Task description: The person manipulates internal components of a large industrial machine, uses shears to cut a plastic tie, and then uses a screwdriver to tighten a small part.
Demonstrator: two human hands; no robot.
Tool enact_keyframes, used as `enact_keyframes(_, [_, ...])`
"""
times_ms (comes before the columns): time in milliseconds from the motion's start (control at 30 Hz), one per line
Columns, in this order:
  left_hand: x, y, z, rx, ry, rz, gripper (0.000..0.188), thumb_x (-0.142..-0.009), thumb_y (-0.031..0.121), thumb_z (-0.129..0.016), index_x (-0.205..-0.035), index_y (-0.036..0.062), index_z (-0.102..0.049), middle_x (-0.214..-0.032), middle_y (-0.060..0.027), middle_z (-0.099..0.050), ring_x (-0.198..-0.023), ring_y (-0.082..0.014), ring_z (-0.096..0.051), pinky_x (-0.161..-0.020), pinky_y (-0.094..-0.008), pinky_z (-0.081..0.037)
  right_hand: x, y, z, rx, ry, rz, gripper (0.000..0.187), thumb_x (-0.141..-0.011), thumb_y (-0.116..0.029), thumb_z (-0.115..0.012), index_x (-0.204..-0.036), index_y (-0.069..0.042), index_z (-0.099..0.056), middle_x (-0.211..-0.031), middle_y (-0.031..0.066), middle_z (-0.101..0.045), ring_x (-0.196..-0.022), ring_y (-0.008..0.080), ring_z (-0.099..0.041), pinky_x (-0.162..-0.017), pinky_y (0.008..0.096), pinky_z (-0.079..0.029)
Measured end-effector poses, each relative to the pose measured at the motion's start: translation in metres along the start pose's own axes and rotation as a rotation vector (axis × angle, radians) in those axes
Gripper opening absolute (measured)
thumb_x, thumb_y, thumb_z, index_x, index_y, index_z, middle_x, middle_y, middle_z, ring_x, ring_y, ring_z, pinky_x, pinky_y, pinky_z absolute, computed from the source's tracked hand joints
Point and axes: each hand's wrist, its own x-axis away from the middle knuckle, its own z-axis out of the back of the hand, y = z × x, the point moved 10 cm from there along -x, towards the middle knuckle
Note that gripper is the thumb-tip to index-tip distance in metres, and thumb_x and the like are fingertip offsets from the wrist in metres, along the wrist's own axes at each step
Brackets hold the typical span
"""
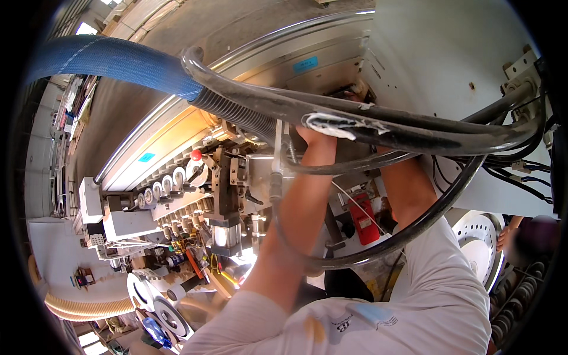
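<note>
Both my arms reach forward into a machine, under a bundle of thick black cables point(438, 133). My left hand point(312, 136) shows only at the wrist beside the cables, its fingers hidden behind them. My right forearm point(408, 186) passes beneath the same bundle. A small patch of skin point(354, 96) shows beyond the cables, but I cannot make out which hand it belongs to. What either hand touches is covered. White, torn wrapping point(331, 125) hangs on one cable just above my left wrist.
A blue hose point(118, 62) joins a ribbed dark hose point(242, 112) at the upper left. Machine parts with a red-knobbed lever point(196, 155) stand left of my arms. A red case point(362, 219) lies between my arms. Another person's hand point(504, 236) is at the far right.
</note>
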Motion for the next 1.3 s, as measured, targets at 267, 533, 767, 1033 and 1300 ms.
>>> enact_keyframes(267, [0.013, -0.001, -0.008, -0.049, 0.075, -0.026, 0.034, -0.102, 0.041, -0.044, -0.104, 0.0078, -0.054, -0.1, -0.0105, -0.058, -0.092, -0.0308, -0.055, -0.08, -0.0511, -0.048, 0.001, 0.009, 0.004, 0.014, 0.011, -0.013, 0.071, -0.096, -0.046, -0.065, -0.146, 0.0, -0.047, -0.144, 0.0207, -0.053, -0.137, 0.0276, -0.049, -0.114, 0.0388, -0.037])
enact_keyframes(533, [-0.007, -0.002, -0.009, -0.011, 0.09, -0.024, 0.043, -0.102, 0.047, -0.04, -0.112, 0.0077, -0.055, -0.11, -0.0109, -0.059, -0.104, -0.0334, -0.055, -0.089, -0.0541, -0.048, 0.003, 0.003, -0.001, 0.003, -0.005, -0.004, 0.072, -0.095, -0.047, -0.066, -0.146, 0.0, -0.046, -0.144, 0.0204, -0.053, -0.137, 0.0274, -0.049, -0.113, 0.0385, -0.038])
enact_keyframes(767, [-0.016, -0.014, -0.003, 0.224, -0.015, 0.106, 0.052, -0.102, 0.053, -0.037, -0.118, 0.0076, -0.055, -0.118, -0.0112, -0.06, -0.114, -0.0358, -0.056, -0.097, -0.0568, -0.048, 0.002, 0.0, -0.003, -0.001, -0.019, -0.009, 0.072, -0.095, -0.047, -0.066, -0.146, 0.0, -0.046, -0.144, 0.0203, -0.053, -0.136, 0.0273, -0.049, -0.113, 0.0382, -0.038])
enact_keyframes(1033, [0.013, 0.004, -0.014, -0.132, 0.206, -0.062, 0.029, -0.102, 0.024, -0.053, -0.118, 0.0018, -0.063, -0.117, -0.0114, -0.067, -0.106, -0.0293, -0.066, -0.094, -0.0445, -0.053, 0.007, 0.009, 0.006, 0.016, -0.015, -0.023, 0.073, -0.095, -0.048, -0.066, -0.146, 0.0, -0.046, -0.144, 0.0201, -0.053, -0.136, 0.0271, -0.05, -0.112, 0.0379, -0.039])
enact_keyframes(1300, [-0.02, -0.015, 0.014, -0.175, 0.026, -0.077, 0.036, -0.102, 0.038, -0.054, -0.12, 0.0067, -0.058, -0.114, -0.0108, -0.062, -0.103, -0.0281, -0.059, -0.089, -0.0453, -0.049, 0.007, 0.011, 0.006, 0.026, -0.011, -0.021, 0.074, -0.095, -0.048, -0.066, -0.146, 0.0, -0.045, -0.144, 0.0198, -0.053, -0.135, 0.0269, -0.05, -0.112, 0.0376, -0.039])
